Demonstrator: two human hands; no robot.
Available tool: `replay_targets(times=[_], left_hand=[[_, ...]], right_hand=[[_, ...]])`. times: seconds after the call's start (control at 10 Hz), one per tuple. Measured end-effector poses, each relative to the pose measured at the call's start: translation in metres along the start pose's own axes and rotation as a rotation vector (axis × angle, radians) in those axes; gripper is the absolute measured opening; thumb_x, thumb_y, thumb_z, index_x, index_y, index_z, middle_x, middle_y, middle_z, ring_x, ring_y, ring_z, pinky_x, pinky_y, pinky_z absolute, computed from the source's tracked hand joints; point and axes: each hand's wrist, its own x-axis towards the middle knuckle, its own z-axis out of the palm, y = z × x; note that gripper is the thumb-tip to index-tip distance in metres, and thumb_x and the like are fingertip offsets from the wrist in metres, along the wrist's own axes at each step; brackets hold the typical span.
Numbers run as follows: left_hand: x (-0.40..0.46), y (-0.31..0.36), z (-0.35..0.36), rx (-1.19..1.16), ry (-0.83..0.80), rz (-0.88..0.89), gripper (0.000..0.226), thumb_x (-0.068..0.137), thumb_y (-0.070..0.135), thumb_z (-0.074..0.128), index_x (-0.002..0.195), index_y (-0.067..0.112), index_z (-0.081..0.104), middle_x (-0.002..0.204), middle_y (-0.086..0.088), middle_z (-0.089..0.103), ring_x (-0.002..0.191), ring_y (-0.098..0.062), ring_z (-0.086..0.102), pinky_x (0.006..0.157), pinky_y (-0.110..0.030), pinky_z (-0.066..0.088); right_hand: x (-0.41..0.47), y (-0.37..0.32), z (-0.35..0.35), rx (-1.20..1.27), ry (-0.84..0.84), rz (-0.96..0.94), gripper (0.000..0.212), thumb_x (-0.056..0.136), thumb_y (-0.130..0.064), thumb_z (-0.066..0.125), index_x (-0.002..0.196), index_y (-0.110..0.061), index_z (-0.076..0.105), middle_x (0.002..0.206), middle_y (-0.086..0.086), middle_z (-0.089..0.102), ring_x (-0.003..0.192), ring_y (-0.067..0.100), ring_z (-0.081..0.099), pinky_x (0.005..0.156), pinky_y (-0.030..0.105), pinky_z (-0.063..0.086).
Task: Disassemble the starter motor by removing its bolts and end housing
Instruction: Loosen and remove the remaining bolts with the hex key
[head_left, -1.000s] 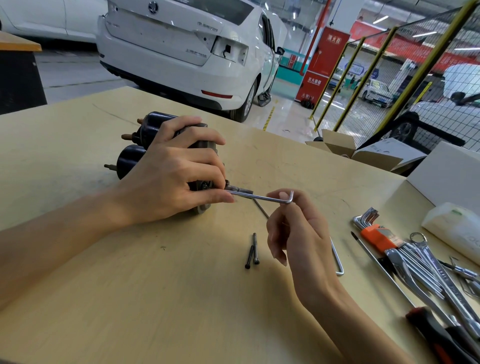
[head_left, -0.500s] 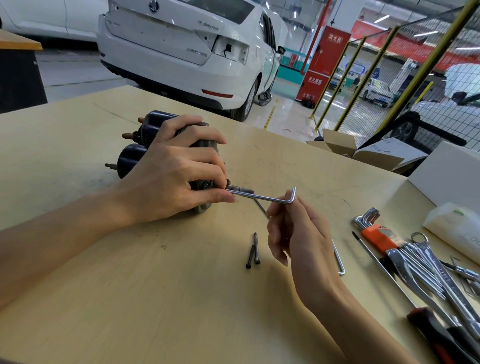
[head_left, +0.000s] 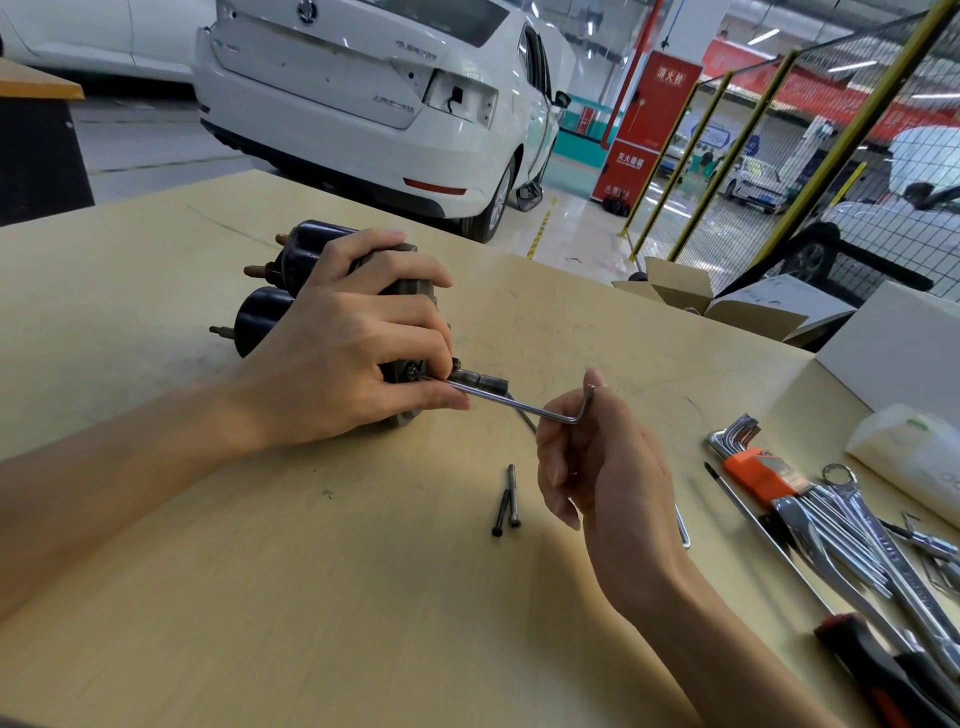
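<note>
From my head camera: my left hand (head_left: 343, 353) grips the starter motor (head_left: 311, 291) lying on the wooden table (head_left: 260, 597). My right hand (head_left: 602, 467), fingers curled, pinches the bent end of a hex key (head_left: 524, 410) seated in the motor's end housing; two removed bolts (head_left: 506, 501) lie just beside it.

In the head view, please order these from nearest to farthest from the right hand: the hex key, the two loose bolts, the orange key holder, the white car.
1. Hex key: pinched by the right hand.
2. Loose bolts: on the table, just left of that hand.
3. Orange key holder: on the table to its right.
4. White car: far behind the table.
</note>
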Motion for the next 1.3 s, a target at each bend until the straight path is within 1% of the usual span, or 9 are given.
replay_targets(times=[0.1,0.2,0.3,0.6,0.8,0.9,1.0,1.1,1.3], left_hand=[[0.0001,0.0003,0.0000,0.011,-0.003,0.001,0.027,0.085,0.048,0.070,0.077,0.023,0.074,0.091,0.013,0.072,0.122,-0.022,0.056,0.113,-0.048,0.025],[0.0003,0.0005,0.0004,0.015,-0.001,0.001,0.029,0.086,0.049,0.068,0.077,0.023,0.074,0.090,0.013,0.071,0.122,-0.022,0.056,0.113,-0.047,0.025],[0.0003,0.0004,0.0008,0.014,0.004,0.001,0.031,0.088,0.050,0.066,0.077,0.023,0.073,0.090,0.013,0.071,0.122,-0.021,0.056,0.114,-0.046,0.024],[-0.0001,-0.0019,0.0018,0.015,0.004,0.007,0.031,0.088,0.051,0.065,0.078,0.023,0.074,0.090,0.013,0.071,0.122,-0.020,0.055,0.114,-0.046,0.024],[-0.0001,-0.0014,0.0019,0.017,0.006,0.009,0.029,0.087,0.050,0.067,0.078,0.023,0.074,0.090,0.013,0.071,0.122,-0.020,0.055,0.114,-0.046,0.025],[0.0002,-0.0009,0.0019,0.016,0.004,0.004,0.030,0.088,0.049,0.066,0.078,0.023,0.074,0.091,0.013,0.071,0.123,-0.021,0.055,0.114,-0.047,0.025],[0.0002,-0.0008,0.0019,0.014,0.001,0.003,0.031,0.089,0.050,0.065,0.078,0.022,0.074,0.091,0.012,0.072,0.122,-0.021,0.055,0.114,-0.047,0.025],[0.0003,-0.0007,0.0018,0.015,-0.004,0.003,0.030,0.088,0.050,0.065,0.079,0.022,0.074,0.091,0.012,0.072,0.122,-0.022,0.056,0.113,-0.048,0.025],[0.0006,-0.0007,0.0009,0.012,-0.012,0.003,0.032,0.089,0.050,0.063,0.079,0.022,0.075,0.092,0.012,0.072,0.123,-0.022,0.056,0.113,-0.048,0.025]], right_hand=[[0.0012,0.0002,0.0004,0.024,-0.034,-0.008,0.048,0.088,-0.053,0.041,0.058,-0.021,0.062,0.046,0.006,0.041,0.038,0.018,0.034,0.037,0.023,0.027],[0.0017,0.0002,0.0001,0.039,-0.042,-0.007,0.047,0.086,-0.054,0.042,0.058,-0.022,0.063,0.046,0.006,0.040,0.037,0.018,0.033,0.037,0.022,0.026],[0.0013,-0.0005,-0.0002,0.036,-0.054,-0.021,0.047,0.087,-0.055,0.042,0.060,-0.024,0.064,0.046,0.006,0.041,0.038,0.018,0.033,0.037,0.023,0.027],[-0.0028,-0.0030,0.0007,-0.009,-0.066,-0.044,0.059,0.092,-0.065,0.041,0.063,-0.018,0.062,0.047,0.007,0.042,0.039,0.017,0.036,0.037,0.024,0.029],[-0.0044,-0.0054,0.0012,-0.012,-0.057,-0.040,0.056,0.082,-0.063,0.041,0.063,-0.016,0.062,0.047,0.007,0.042,0.040,0.017,0.035,0.037,0.024,0.028],[-0.0045,-0.0053,0.0012,0.000,-0.052,-0.044,0.056,0.083,-0.065,0.047,0.065,-0.014,0.062,0.046,0.006,0.041,0.039,0.017,0.035,0.037,0.022,0.028],[-0.0044,-0.0039,0.0006,0.004,-0.050,-0.054,0.055,0.089,-0.063,0.051,0.065,-0.015,0.063,0.046,0.007,0.041,0.039,0.017,0.035,0.037,0.022,0.028],[-0.0037,-0.0008,-0.0009,0.016,-0.062,-0.078,0.044,0.087,-0.048,0.048,0.066,-0.013,0.064,0.046,0.006,0.041,0.039,0.017,0.036,0.038,0.022,0.028],[-0.0035,0.0013,-0.0021,-0.010,-0.086,-0.127,0.031,0.081,-0.041,0.056,0.066,-0.014,0.065,0.046,0.004,0.041,0.040,0.018,0.036,0.038,0.022,0.029]])
